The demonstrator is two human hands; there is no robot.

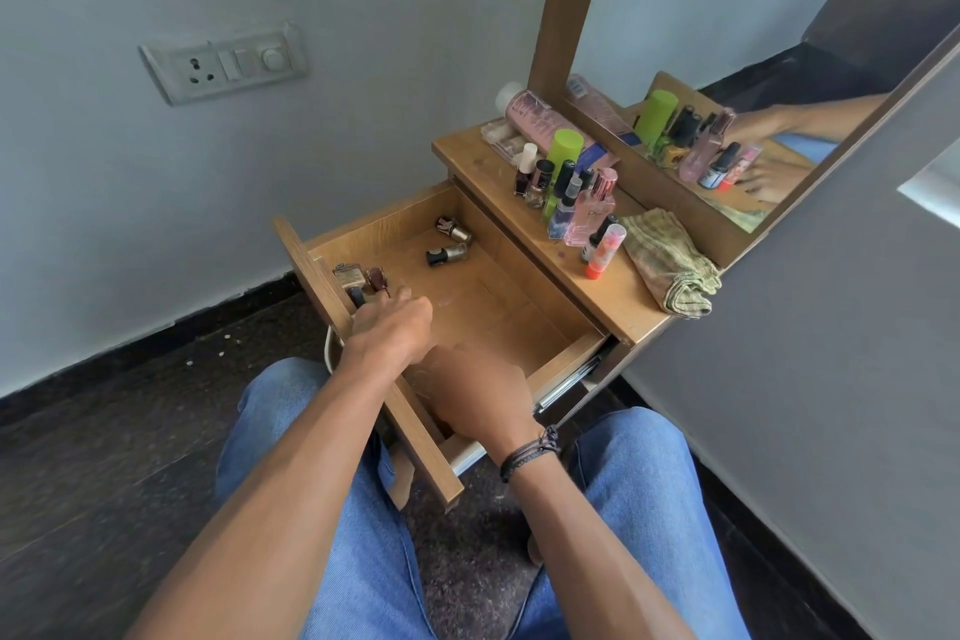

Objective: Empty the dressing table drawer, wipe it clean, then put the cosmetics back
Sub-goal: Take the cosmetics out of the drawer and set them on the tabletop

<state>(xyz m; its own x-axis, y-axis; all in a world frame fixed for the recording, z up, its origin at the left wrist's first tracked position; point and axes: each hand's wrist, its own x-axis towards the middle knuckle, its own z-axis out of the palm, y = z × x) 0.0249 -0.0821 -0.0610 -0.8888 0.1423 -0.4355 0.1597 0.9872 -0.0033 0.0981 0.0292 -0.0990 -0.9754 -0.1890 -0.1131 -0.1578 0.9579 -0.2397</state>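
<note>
The wooden drawer (524, 286) is pulled out over my knees. Two nail polish bottles (451, 242) lie on their sides towards its back. A few more small bottles (363, 277) are bunched in its front left corner. My left hand (389, 330) reaches into that corner, its fingers curled round a dark-capped bottle (357, 297). In the drawer's near right part my right hand (478, 392) points down with only its back showing, so its fingers and anything under them are hidden. A folded green-yellow cloth (670, 265) lies on the table top.
Several cosmetics (571, 195) stand in a cluster on the dressing table top (618, 296), with a pink bottle (540, 120) lying behind them. A mirror (727, 109) leans at the back. The wall with a socket plate (223, 62) is to the left.
</note>
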